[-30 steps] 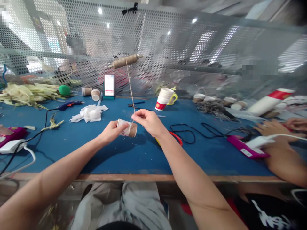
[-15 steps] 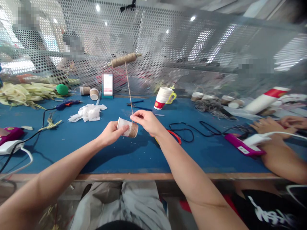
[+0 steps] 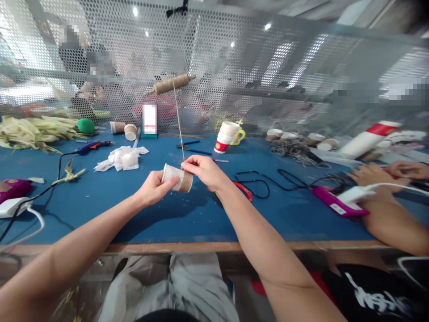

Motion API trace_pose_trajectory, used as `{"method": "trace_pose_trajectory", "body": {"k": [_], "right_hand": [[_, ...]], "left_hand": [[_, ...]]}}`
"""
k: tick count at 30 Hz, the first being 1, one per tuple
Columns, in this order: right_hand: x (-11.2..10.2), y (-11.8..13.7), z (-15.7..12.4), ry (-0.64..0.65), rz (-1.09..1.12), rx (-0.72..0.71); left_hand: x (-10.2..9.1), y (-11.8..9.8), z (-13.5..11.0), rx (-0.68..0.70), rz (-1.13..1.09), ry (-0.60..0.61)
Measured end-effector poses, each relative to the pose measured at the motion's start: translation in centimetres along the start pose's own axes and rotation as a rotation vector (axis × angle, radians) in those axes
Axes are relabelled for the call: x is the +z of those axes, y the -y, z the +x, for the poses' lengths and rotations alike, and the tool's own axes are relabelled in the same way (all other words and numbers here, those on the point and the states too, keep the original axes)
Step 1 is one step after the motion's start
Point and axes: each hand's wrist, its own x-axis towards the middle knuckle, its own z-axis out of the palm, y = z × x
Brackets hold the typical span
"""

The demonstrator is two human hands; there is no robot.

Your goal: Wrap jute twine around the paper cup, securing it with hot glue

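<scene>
A white paper cup point(image 3: 171, 173) lies tilted on its side in the grip of my left hand point(image 3: 154, 188), above the blue table. Brown twine wraps the cup's base end, to the right. My right hand point(image 3: 203, 169) pinches the twine point(image 3: 179, 123) close to the wrapped part. From there the strand runs taut up to a twine spool point(image 3: 172, 84) on a rod at the mesh screen. Behind my right wrist, red-and-yellow handles point(image 3: 244, 191) are partly hidden.
A stack of paper cups point(image 3: 226, 136) stands behind my right hand. Left are crumpled white plastic point(image 3: 121, 158), a blue glue gun point(image 3: 94, 146) and dried husks point(image 3: 36, 132). At right, a purple power strip point(image 3: 337, 205) and black cable lie near another person's hand point(image 3: 372, 176).
Both hands keep nearly the same places, with the cup still held and the twine taut. The whole view has shifted very slightly.
</scene>
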Motion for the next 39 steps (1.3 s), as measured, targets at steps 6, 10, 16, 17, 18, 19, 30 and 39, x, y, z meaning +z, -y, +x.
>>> {"method": "trace_pose_trajectory", "body": {"k": [6, 10, 16, 17, 18, 19, 30, 39], "right_hand": [[0.1, 0.0, -0.1, 0.012, -0.003, -0.007], [0.1, -0.3, 0.0, 0.023, -0.001, 0.008], [0.3, -0.3, 0.0, 0.018, -0.014, -0.002], [0.4, -0.2, 0.0, 0.021, -0.018, -0.006], [0.4, -0.1, -0.1, 0.025, -0.022, -0.010], [0.5, 0.1, -0.2, 0.030, -0.027, -0.012], [-0.7, 1.1, -0.6, 0.210, 0.186, 0.207], [-2.0, 1.0, -0.8, 0.374, 0.263, 0.142]], "left_hand": [[-0.1, 0.0, -0.1, 0.014, 0.017, -0.003], [0.0, 0.0, 0.0, -0.005, -0.031, -0.012], [0.2, -0.4, 0.2, -0.080, -0.144, -0.042], [0.2, -0.5, 0.2, -0.082, -0.155, -0.044], [0.2, -0.4, 0.2, -0.082, -0.158, -0.044], [0.1, -0.4, 0.2, -0.079, -0.154, -0.043], [-0.5, -0.1, -0.1, 0.168, 0.155, -0.009], [-0.6, 0.2, 0.4, 0.064, 0.011, -0.031]]}}
